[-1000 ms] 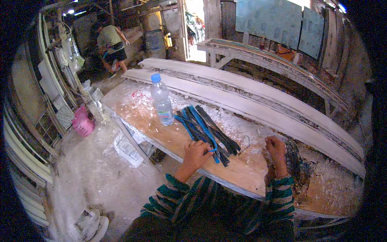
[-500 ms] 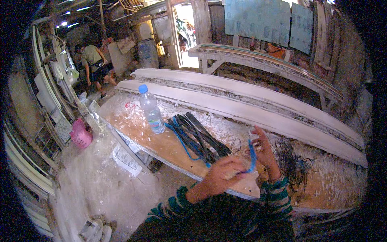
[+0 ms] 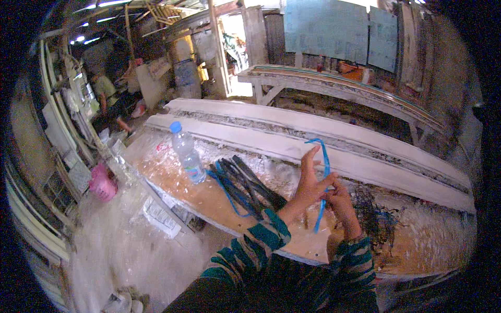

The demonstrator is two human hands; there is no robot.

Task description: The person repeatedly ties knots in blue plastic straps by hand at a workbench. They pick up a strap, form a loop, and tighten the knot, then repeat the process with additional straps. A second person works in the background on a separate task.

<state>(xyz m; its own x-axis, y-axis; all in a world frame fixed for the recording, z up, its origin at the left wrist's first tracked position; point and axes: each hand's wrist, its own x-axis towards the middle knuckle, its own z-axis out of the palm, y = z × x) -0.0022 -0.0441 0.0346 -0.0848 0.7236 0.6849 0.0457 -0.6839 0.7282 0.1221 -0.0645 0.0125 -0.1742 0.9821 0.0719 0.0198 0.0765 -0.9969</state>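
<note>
Right of the frame's centre, the left hand point(image 3: 309, 183) was raised above the desk point(image 3: 209, 201) with its fingers point(image 3: 309, 159) stretched upward and spread apart, while its thumb pressed a blue strap point(image 3: 325, 161) against the right hand point(image 3: 340, 204). The right hand's fingers were curled together, pinched on the same strap just below. The strap arched in a loop over the left fingertips and hung down between the two hands, clear of the desk. Left of the hands, a bundle of dark and blue straps point(image 3: 245, 185) lay on the desk, and a clear plastic bottle point(image 3: 186, 153) with a blue cap stood upright just beside it. A dark tangle of scraps point(image 3: 377, 216) lay lower right of the hands.
</note>
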